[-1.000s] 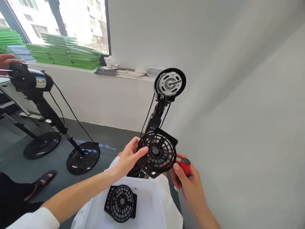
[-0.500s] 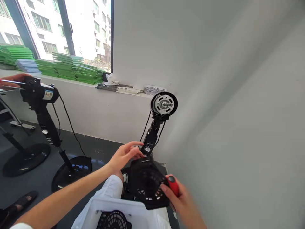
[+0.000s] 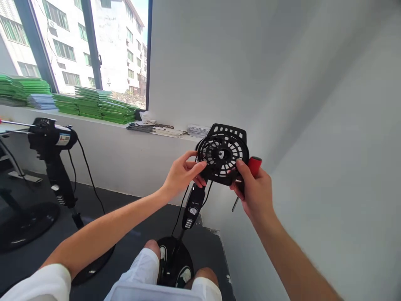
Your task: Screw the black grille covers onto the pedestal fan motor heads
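Note:
My left hand grips the left edge of a black slotted fan motor cover, fingers bent around its rim. Opposite it, my right hand pinches the cover's right edge with the thumb on the front. That same hand also keeps a screwdriver with a red handle against the palm, its shaft pointing down. The cover is held up in front of the motor head of a black standing fan, which it mostly hides. Below the hands the fan's control panel with a knob shows.
The fan's round base stands between my feet. A pale plastic tray rests on my lap. To the left is another black fan stand. Green stacks and papers line the window sill; a white wall rises at the right.
Both hands have risen from near my lap, bringing the cover up in front of the motor. My left hand has taken hold of its edge. A co-worker's hand at left is out of sight.

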The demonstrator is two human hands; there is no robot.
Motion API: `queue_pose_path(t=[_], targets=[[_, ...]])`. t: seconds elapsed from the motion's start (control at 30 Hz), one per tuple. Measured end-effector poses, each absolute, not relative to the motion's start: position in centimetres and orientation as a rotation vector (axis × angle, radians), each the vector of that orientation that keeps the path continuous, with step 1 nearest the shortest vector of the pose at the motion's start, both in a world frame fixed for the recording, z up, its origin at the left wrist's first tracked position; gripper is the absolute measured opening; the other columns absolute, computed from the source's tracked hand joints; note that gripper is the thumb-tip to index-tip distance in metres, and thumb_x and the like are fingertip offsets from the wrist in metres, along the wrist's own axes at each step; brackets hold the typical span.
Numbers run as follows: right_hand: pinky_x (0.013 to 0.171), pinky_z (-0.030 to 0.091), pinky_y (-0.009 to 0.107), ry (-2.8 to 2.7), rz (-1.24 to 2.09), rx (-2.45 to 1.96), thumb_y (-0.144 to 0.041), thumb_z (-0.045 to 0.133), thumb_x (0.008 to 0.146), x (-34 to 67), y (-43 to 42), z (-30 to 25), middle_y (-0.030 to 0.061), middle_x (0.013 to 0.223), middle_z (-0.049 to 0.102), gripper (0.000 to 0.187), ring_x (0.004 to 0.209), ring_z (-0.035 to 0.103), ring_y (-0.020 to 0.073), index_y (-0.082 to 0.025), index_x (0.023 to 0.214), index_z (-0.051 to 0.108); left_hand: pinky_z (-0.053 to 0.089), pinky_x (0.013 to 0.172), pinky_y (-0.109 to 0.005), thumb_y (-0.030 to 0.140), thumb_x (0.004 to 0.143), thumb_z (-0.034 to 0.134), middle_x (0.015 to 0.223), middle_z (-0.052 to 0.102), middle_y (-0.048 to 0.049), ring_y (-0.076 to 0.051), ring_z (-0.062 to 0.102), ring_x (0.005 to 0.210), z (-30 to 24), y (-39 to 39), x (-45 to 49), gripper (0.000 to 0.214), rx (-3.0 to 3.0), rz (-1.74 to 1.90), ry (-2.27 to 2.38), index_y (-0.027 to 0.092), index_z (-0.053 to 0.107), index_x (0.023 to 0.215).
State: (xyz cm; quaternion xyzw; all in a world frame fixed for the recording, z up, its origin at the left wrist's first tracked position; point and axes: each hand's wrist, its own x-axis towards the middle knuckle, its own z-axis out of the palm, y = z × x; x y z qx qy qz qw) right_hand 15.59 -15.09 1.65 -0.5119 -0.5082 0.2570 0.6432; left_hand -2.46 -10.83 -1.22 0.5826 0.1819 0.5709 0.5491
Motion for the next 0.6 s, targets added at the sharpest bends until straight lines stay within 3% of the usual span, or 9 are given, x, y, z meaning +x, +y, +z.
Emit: queue_pose_path(t=[0.17,0.3,0.43,0.53,0.6], targets=[[0.035,0.018,0.025,-1.267,0.551,-1.269,-0.073,0.073,0.075,17.0,-11.2,1.5,-0.0004,0.056,0.056,0.056,0.042,0.046,0.0111,-0.023,0.075,0.048,0.052,0.045,-0.022,0.053,0.086,0.072,0.053,0.064,0.0044,-0.015,0.065,0.043,-2.7,-6.4,-1.1,0.041,1.44,1.37,0.593,0.017,0.058,0.1],[0.041,0.027,0.027,-1.378,0.459,-1.357,-0.073,0.069,0.079,18.1,-9.8,1.1,0.0023,0.057,0.062,0.055,0.039,0.045,0.0101,-0.021,0.071,0.053,0.044,0.042,-0.021,0.061,0.095,0.056,0.054,0.063,0.0013,-0.012,0.06,0.041,-3.9,-4.0,-1.1,0.046,1.609,1.347,0.733,0.019,0.057,0.075],[0.047,0.034,0.029,-1.447,0.365,-1.421,-0.074,0.068,0.081,18.8,-9.3,1.1,0.0018,0.06,0.065,0.055,0.04,0.044,0.0101,-0.021,0.072,0.056,0.042,0.053,-0.025,0.059,0.099,0.048,0.05,0.058,0.0008,-0.012,0.054,0.046,-3.3,-2.6,-1.8,0.057,1.903,1.394,1.029,0.02,0.05,0.057],[0.05,0.036,0.029,-1.432,0.298,-1.441,-0.074,0.068,0.08,19.3,-8.6,1.0,-0.0026,0.06,0.061,0.053,0.043,0.045,0.0116,-0.022,0.084,0.057,0.044,0.064,-0.027,0.056,0.095,0.057,0.057,0.059,0.0015,-0.014,0.056,0.058,-2.9,-1.8,-1.7,0.049,1.994,1.489,1.153,0.021,0.052,0.063],[0.053,0.037,0.03,-1.42,0.268,-1.427,-0.072,0.069,0.079,19.5,-8.1,0.8,-0.0061,0.059,0.057,0.054,0.045,0.046,0.0126,-0.023,0.098,0.06,0.049,0.072,-0.029,0.051,0.095,0.061,0.078,0.068,-0.0018,-0.017,0.063,0.075,-3.0,-1.2,-1.1,0.034,1.938,1.619,1.058,0.021,0.059,0.08]])
